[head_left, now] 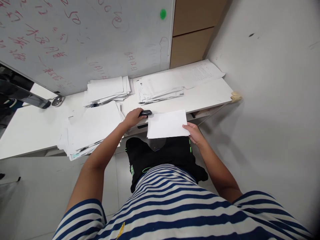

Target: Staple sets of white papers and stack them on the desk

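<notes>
My left hand is closed around a small black stapler near the desk's front edge. The stapler's front end is at the upper left corner of some white paper sheets; I cannot tell whether the corner lies between its jaws. Holding the sheets by their right edge is my right hand, thumb on top and fingers beneath. The sheets extend past the desk edge, above my lap.
Paper stacks lie on the white desk: a large one at front left, another behind it, and a third right of centre. A whiteboard stands behind. A wall bounds the right side.
</notes>
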Demonstrator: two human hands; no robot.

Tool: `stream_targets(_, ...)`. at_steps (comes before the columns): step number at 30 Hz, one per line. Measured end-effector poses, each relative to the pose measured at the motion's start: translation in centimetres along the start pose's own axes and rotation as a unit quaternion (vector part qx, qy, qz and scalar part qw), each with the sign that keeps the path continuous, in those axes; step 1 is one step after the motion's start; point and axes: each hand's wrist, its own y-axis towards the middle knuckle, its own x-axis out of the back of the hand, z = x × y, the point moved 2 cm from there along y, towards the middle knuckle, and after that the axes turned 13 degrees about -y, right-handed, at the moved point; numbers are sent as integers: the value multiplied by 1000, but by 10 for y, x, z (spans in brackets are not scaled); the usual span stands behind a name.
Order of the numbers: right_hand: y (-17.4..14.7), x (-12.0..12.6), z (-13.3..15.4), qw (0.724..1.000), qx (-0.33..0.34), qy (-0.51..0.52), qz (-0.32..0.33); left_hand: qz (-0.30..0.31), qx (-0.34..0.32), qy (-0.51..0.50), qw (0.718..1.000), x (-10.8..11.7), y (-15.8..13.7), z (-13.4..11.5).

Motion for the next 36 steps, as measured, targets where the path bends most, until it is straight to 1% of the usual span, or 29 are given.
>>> stream_targets(7, 6, -7, -2, 999, 11, 30, 5, -11, -29, -12, 999, -5, -1, 2)
stream_targets(11, 7, -11, -2, 1000, 15, 18, 8, -6, -26, -14, 1000, -6, -1, 1)
stream_targets(15, 6, -13, -3, 999, 23, 18, 25, -1, -28, -8, 1000, -4, -2, -4)
stream_targets(18, 7, -13, -6, 999, 26, 16, 37, 6, -24, -27, 999, 1, -5, -9)
stream_targets(23, 7, -10, -14, 999, 12, -22, 37, 12, 0, -57, 998, 7, -5, -12)
stream_targets(28, 5, -10, -20, 998, 17, -48, 33, 3, -1, -43, 999, 3, -3, -8)
stream_targets(36, -4, -14, -26, 1000, 6, -15, 20, -19, 4, -30, 999, -3, -1, -4)
